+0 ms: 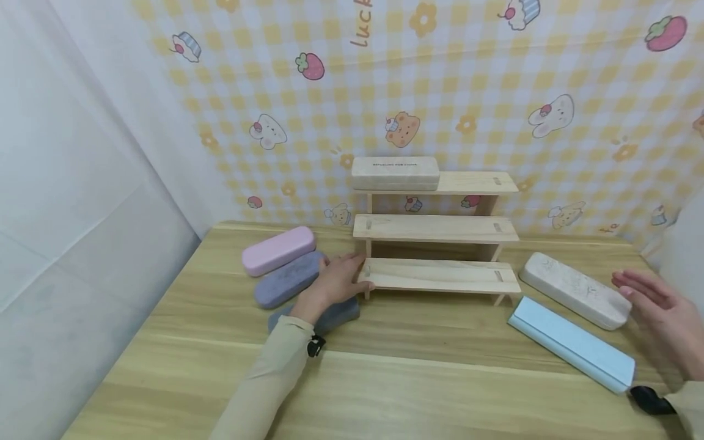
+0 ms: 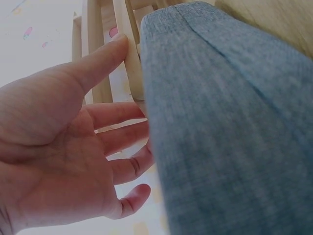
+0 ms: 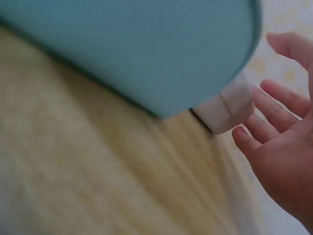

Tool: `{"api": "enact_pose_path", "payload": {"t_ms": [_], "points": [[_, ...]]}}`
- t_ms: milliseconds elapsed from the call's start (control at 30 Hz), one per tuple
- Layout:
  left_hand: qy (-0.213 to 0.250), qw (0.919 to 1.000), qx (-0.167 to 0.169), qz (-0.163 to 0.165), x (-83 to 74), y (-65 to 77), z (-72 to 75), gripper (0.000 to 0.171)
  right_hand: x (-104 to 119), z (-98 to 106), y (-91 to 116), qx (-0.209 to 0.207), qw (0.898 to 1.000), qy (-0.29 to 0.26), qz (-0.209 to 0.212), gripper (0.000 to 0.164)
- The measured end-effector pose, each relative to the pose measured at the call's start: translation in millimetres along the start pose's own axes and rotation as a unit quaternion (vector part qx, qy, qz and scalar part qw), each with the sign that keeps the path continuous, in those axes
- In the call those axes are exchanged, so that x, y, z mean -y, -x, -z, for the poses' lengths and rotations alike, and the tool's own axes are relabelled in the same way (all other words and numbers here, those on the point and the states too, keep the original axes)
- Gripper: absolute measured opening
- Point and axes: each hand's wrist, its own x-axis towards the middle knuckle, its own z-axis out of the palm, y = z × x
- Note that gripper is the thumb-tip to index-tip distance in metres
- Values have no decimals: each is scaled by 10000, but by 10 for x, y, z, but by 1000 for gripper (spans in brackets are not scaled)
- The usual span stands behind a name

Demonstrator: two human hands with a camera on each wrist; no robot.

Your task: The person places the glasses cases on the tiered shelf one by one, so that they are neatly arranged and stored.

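A three-tier wooden display shelf [image 1: 440, 274] stands at the back middle of the table, with a cream glasses case [image 1: 395, 174] on its top tier at the left. My left hand [image 1: 337, 282] is at the left end of the lowest tier; in the left wrist view its thumb [image 2: 110, 56] touches the wood while the fingers spread loosely, some tips hidden behind a blue-grey fabric case [image 2: 220, 127]. On the right, my right hand [image 1: 668, 311] is beside the far end of a white patterned glasses case [image 1: 575, 290], fingers extended and holding nothing.
A pink case [image 1: 278, 251] and a slate-blue case [image 1: 290, 280] lie left of the shelf. The blue-grey case lies partly under my left forearm. A light blue case [image 1: 572, 344] is in front of the white one. A checked cloth [image 1: 467, 79] hangs behind.
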Motion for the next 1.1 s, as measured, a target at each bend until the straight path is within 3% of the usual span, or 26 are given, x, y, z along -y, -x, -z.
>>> {"api": "enact_pose_path", "payload": {"t_ms": [67,100,200,267,300,333,367,433,500,567,667,867,1100], "points": [[-17,10000,-11,-27,6,-12,-8,68,-82,-5,11,103,9931,-1163,95,36],[-35,10000,-17,-23,9,-18,-10,68,-116,-8,14,218,9828,-1829,158,34],[-65,10000,-2,19,3,-19,-3,69,-162,-14,11,719,9367,-3406,373,34],[-59,10000,33,35,0,-19,-1,69,-171,-18,14,942,9212,-3740,521,39],[-51,10000,50,31,-1,-18,0,69,-169,-20,17,1007,9166,-3828,563,39],[-34,10000,63,22,-3,-18,2,69,-164,-25,20,1020,9182,-3780,594,39],[-15,10000,59,15,-3,-18,4,69,-156,-33,24,985,9261,-3583,649,39],[8,10000,42,-5,-3,-18,6,69,-140,-46,33,817,9530,-2838,682,36],[15,10000,14,-14,-2,-18,8,68,-115,-54,44,498,9849,-1557,564,37],[-4,10000,27,-24,-2,-21,7,68,-100,-53,70,183,9991,-217,319,42],[-34,9999,75,-57,-8,-28,-11,69,-108,-42,121,-132,9927,1196,-67,52],[-107,9998,145,-25,-7,-43,-39,68,-131,-57,146,2,9851,1693,-313,61],[-100,9999,139,2,26,-51,-10,68,-80,-136,63,367,9593,2755,-507,70]]}}
